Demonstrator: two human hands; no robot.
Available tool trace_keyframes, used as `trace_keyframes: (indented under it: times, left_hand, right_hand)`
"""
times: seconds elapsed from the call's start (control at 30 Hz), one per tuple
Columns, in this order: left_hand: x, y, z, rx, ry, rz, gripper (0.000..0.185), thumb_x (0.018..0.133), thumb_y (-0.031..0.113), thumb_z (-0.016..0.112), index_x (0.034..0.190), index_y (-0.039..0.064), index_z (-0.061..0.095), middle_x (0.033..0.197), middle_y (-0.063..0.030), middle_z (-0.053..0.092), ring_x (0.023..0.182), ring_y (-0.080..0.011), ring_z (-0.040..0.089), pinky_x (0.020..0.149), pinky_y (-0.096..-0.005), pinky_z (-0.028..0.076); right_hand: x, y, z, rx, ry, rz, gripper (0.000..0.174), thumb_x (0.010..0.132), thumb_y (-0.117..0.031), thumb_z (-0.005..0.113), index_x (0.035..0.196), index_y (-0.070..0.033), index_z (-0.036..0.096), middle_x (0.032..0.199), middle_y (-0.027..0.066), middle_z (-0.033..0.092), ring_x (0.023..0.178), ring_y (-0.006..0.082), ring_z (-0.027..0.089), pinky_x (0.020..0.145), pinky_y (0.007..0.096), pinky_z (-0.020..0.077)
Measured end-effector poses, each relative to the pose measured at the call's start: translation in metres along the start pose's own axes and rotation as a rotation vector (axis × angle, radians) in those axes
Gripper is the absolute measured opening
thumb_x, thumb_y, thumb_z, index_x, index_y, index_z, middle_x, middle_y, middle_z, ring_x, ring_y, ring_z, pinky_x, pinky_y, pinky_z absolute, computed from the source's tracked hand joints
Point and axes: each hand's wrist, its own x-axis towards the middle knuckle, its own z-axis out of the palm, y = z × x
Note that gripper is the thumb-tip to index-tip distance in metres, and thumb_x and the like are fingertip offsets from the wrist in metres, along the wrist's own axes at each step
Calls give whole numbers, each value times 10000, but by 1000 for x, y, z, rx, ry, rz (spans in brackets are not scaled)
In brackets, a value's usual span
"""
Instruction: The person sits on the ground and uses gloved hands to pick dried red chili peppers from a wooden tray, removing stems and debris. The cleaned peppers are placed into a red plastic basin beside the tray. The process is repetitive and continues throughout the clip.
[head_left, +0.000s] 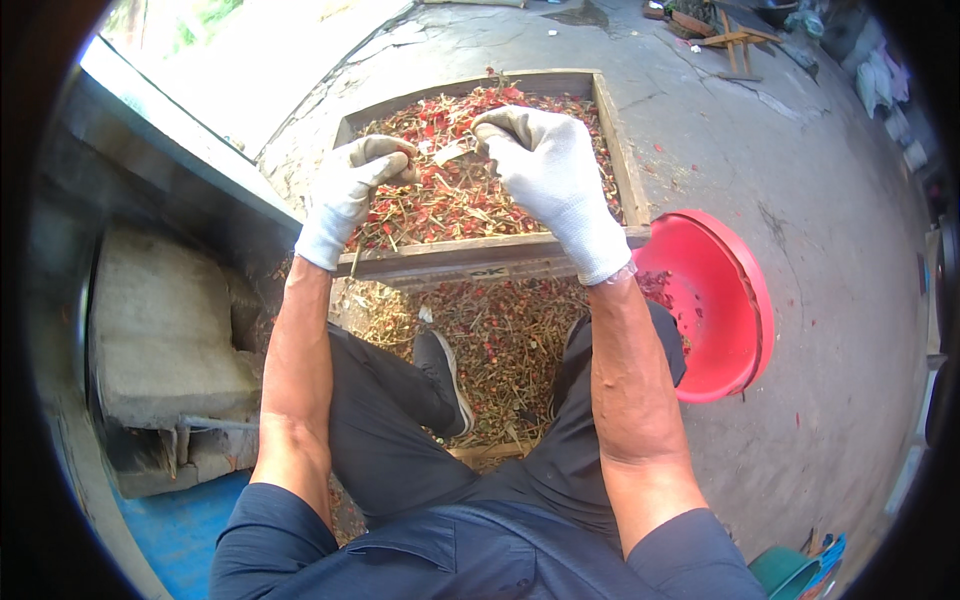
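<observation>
Both my hands wear white knitted gloves with greyish coated fingers and hang over a wooden tray of dried red chili pieces and stems. My left hand is at the tray's left side, thumb and fingers pinched on a small dark red piece, probably chili. My right hand is over the tray's right half with its fingers curled in; whether it holds anything is hidden. A pale flat scrap lies on the heap between the hands.
A red plastic basin with some red bits stands tilted right of the tray. More stems and chili bits cover the ground between my feet. A concrete block is at the left, a green container at the lower right, a small wooden frame farther back.
</observation>
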Motion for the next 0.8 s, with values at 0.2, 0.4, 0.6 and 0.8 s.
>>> trace_keyframes:
  times: [0.2,0.4,0.6,0.8]
  left_hand:
    - [7,-6,53,146,-105,-61,247,1018,168,679,1145,-43,704,895,-84,749,817,-163,735,717,-292,597]
    - [17,-45,162,156,-242,19,261,1014,147,708,1236,9,702,1040,-73,742,977,-130,699,863,-290,582]
    - [3,-43,267,-1,-605,-260,250,970,41,709,1203,-38,749,1082,-64,777,928,-95,690,817,-257,556]
    - [8,-48,299,2,-646,-367,341,994,20,655,1326,-44,699,1122,-121,789,978,-150,734,840,-289,583]
  right_hand:
    - [-4,1,5,25,76,-158,230,954,-184,686,1075,-39,817,919,189,796,813,316,801,746,401,628]
    - [-3,-4,2,-157,114,-147,274,953,-265,721,1077,-44,823,859,199,781,776,324,796,716,399,633]
    - [-8,-14,-3,-127,66,-96,180,868,-228,705,928,-102,818,872,177,766,871,368,768,833,468,603]
    - [-10,-12,-9,-164,44,-146,196,922,-261,714,940,-84,797,859,197,751,853,404,754,791,496,590]
